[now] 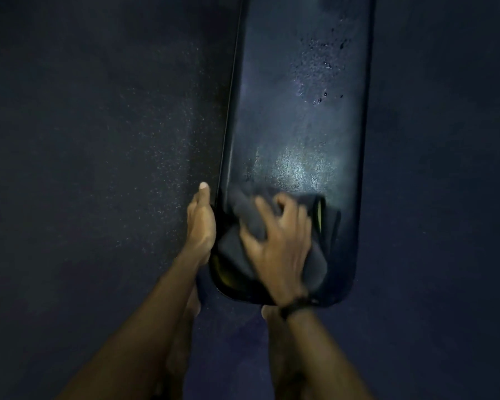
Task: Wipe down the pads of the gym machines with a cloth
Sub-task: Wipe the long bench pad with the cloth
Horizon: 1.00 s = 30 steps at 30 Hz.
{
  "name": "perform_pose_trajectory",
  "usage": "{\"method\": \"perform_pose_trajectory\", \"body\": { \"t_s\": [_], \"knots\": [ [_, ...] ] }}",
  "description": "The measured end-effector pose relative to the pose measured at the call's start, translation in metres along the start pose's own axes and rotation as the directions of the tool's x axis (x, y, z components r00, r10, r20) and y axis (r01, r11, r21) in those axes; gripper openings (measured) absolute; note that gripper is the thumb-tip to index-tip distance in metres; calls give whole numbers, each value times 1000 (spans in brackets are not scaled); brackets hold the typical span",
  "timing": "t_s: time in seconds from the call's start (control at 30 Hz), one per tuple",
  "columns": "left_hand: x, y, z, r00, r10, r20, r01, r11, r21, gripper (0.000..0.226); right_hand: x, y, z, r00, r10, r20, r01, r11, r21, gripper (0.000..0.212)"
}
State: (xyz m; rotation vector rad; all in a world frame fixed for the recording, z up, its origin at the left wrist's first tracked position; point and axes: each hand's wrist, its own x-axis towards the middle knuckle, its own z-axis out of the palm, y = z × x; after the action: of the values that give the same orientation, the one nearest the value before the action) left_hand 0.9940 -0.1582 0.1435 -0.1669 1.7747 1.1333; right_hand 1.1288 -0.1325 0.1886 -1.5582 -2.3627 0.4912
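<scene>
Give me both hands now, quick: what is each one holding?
Left hand: holds the left edge of the bench pad, thumb up along it.
Right hand: fingers curled on the dark cloth, pressing it onto the pad's near end.

Most of the bench pad (pixel 300 116) is open from the middle up to 12 o'clock, just a patch of droplets (pixel 324 70) toward 1 o'clock, nothing solid in the way. The near end around 6 o'clock is crowded: the right hand (pixel 280 243) presses a bunched dark cloth (pixel 243 226) there, and the left hand (pixel 201 223) grips the pad's edge at 8 o'clock. Dark speckled floor (pixel 98 168) lies bare at 9 and 3 o'clock, so both sides are passable.
</scene>
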Motion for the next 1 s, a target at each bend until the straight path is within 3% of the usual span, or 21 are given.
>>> {"method": "perform_pose_trajectory", "body": {
  "t_s": [0.13, 0.2, 0.27, 0.33, 0.57, 0.7, 0.77, 0.83, 1.0],
  "knots": [
    [-2, 34, 23, 999, -4, 38, 4, 1000, -3, 85, -58, 18, -14, 998, 41, 50, -40, 999, -9, 37],
    [-4, 36, 42, 995, 70, -78, -51, 975, 217, 72, -40, 29, -14, 997, 80, -3, -80, 997, -19, 33],
    [-14, 35, 56, 947, 221, -234, -82, 867, 491, 66, -11, 35, -12, 988, 135, -77, -137, 990, -24, 32],
    [-17, 32, 60, 919, 289, -267, -79, 801, 594, 68, 25, 41, -10, 978, 160, -135, -164, 986, -22, 33],
    [-18, 35, 62, 905, 311, -290, -55, 762, 645, 69, 186, 63, -9, 910, 279, -306, -313, 947, -67, 36],
    [-12, 31, 62, 888, 339, -310, -59, 753, 655, 70, 190, 59, -6, 919, 247, -307, -294, 949, -115, 38],
    [-11, 30, 62, 883, 351, -311, -70, 755, 652, 72, 146, 49, -6, 952, 183, -246, -212, 972, -96, 43],
    [-12, 31, 64, 883, 347, -317, -66, 760, 647, 71, 84, 39, -11, 982, 159, -99, -166, 983, -71, 48],
    [-11, 31, 65, 875, 361, -324, -73, 759, 647, 70, -24, 42, -28, 978, 186, 93, -179, 980, -83, 45]
  ]
}}
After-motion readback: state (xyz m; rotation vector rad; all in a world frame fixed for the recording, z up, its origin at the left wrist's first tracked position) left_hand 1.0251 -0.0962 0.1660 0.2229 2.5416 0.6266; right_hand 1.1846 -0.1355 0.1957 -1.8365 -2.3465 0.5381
